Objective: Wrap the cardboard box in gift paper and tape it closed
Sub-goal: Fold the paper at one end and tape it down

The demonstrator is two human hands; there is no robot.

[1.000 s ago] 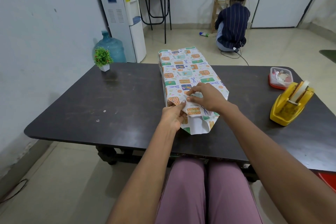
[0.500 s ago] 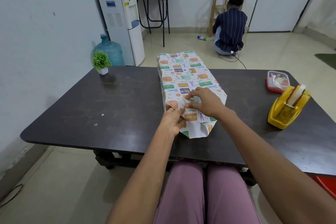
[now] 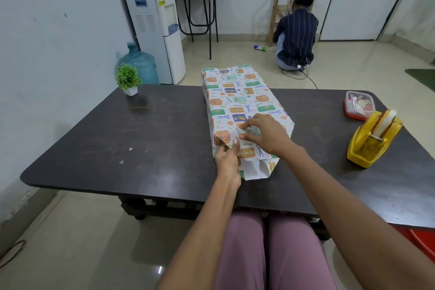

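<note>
A long box wrapped in patterned gift paper (image 3: pixel 237 99) lies lengthwise on the dark table (image 3: pixel 146 139), its near end still loose with white paper flaps hanging open. My left hand (image 3: pixel 227 159) pinches the folded paper at the near left corner of the box. My right hand (image 3: pixel 266 134) lies on top of the near end and its fingertips press the paper fold down. A yellow tape dispenser (image 3: pixel 373 139) with a roll of tape stands on the table to the right, apart from both hands.
A clear container with a red base (image 3: pixel 359 105) sits behind the dispenser. A small potted plant (image 3: pixel 129 80) stands at the table's far left corner. Beyond the table are a water dispenser (image 3: pixel 153 21), a blue water bottle (image 3: pixel 141 66) and a seated person (image 3: pixel 295 35) on the floor.
My hands stay at the near end of the box, working the fold a little tighter. The view has tilted slightly downward.
</note>
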